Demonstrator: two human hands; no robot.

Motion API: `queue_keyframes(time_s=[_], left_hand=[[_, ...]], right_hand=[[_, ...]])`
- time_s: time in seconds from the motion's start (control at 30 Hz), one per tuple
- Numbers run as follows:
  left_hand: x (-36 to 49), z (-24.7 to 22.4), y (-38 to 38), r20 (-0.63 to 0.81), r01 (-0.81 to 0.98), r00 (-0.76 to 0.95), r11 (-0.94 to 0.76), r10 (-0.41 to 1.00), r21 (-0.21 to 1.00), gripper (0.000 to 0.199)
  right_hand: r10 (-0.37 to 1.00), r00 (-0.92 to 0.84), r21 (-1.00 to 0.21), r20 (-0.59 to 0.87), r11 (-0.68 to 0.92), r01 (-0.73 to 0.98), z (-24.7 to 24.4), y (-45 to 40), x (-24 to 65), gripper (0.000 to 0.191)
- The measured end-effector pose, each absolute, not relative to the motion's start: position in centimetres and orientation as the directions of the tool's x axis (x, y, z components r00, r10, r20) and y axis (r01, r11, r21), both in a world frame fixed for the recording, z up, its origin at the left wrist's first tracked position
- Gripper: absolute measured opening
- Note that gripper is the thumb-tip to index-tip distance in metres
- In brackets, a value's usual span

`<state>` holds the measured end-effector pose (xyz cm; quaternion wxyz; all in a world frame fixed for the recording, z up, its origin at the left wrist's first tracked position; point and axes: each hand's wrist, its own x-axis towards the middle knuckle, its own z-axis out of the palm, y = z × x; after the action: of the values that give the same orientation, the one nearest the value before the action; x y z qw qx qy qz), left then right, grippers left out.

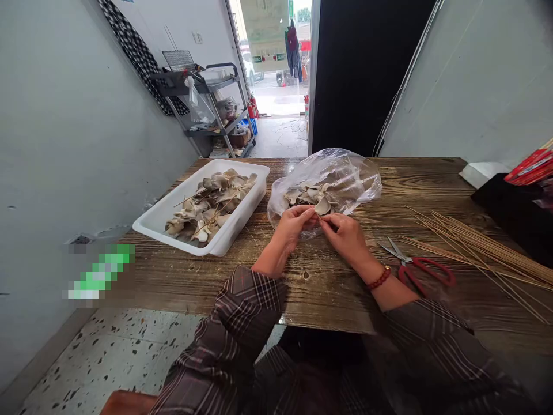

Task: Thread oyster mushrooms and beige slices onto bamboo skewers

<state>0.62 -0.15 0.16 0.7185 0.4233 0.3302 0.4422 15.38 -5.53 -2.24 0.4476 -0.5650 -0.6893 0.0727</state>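
My left hand (294, 223) and my right hand (343, 233) meet at the near edge of a clear plastic bag (360, 176) with grey mushrooms (305, 193) inside. Between my hands is a mushroom piece (322, 206), with my left fingers closed on it. The fingers of my right hand are pinched on a thin stick (318, 217), mostly hidden by the hands. To the left, a white tray (235, 229) holds more mushrooms (207, 204), some on skewers.
Red-handled scissors (406, 262) lie right of my right hand, beside many bamboo skewers (484, 239). A black container (514, 213) with red packets (536, 164) stands at the far right. Beyond the wooden table (302, 294) are a cart (211, 86) and a doorway.
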Motion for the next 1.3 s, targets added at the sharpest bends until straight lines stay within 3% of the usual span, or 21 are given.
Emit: queue_keyframes(time_s=[0.1, 0.23, 0.37, 0.7, 0.9, 1.0, 1.07, 1.17, 1.3], left_hand=[[0.4, 0.2, 0.0, -0.105, -0.422, 0.424, 0.299, 0.899, 0.856, 0.027], [0.1, 0.3, 0.5, -0.131, -0.489, 0.377, 0.318, 0.917, 0.812, 0.017], [-0.1, 0.4, 0.7, -0.142, -0.499, 0.362, 0.32, 0.921, 0.806, 0.016], [0.8, 0.2, 0.0, -0.083, -0.408, 0.413, 0.265, 0.907, 0.874, 0.022], [-0.8, 0.4, 1.6, -0.019, -0.349, 0.197, 0.088, 0.98, 0.933, 0.022], [-1.5, 0.3, 2.4, 0.084, -0.193, 0.107, -0.062, 0.991, 0.979, 0.016], [-1.7, -0.1, 2.9, 0.185, 0.022, 0.091, -0.188, 0.978, 0.982, 0.011], [-1.8, -0.8, 3.3, 0.324, 0.358, 0.129, -0.349, 0.937, 0.866, 0.009], [-1.3, -1.8, 3.2, 0.386, 0.562, 0.268, -0.469, 0.883, 0.682, 0.017]], right_hand=[[0.863, 0.064, -0.689, 0.501, 0.353, 0.632, -2.2, -5.5, 15.3, 0.024], [0.943, 0.08, -0.877, 0.324, 0.267, 0.399, -2.2, -5.3, 15.0, 0.032], [0.957, 0.083, -0.93, 0.277, 0.245, 0.273, -2.2, -5.3, 14.7, 0.038], [0.911, 0.129, -0.872, 0.392, 0.324, 0.367, -1.9, -5.3, 15.2, 0.032], [0.852, 0.255, -0.829, 0.457, 0.304, 0.469, -1.1, -5.1, 17.1, 0.031], [0.836, 0.273, -0.813, 0.476, 0.3, 0.5, -0.9, -5.0, 17.7, 0.032], [0.836, 0.265, -0.802, 0.48, 0.296, 0.518, -0.9, -5.0, 17.9, 0.032], [0.836, 0.248, -0.781, 0.489, 0.293, 0.552, -1.1, -4.9, 17.9, 0.031], [0.842, 0.215, -0.76, 0.494, 0.298, 0.578, -1.2, -4.9, 17.7, 0.031]])
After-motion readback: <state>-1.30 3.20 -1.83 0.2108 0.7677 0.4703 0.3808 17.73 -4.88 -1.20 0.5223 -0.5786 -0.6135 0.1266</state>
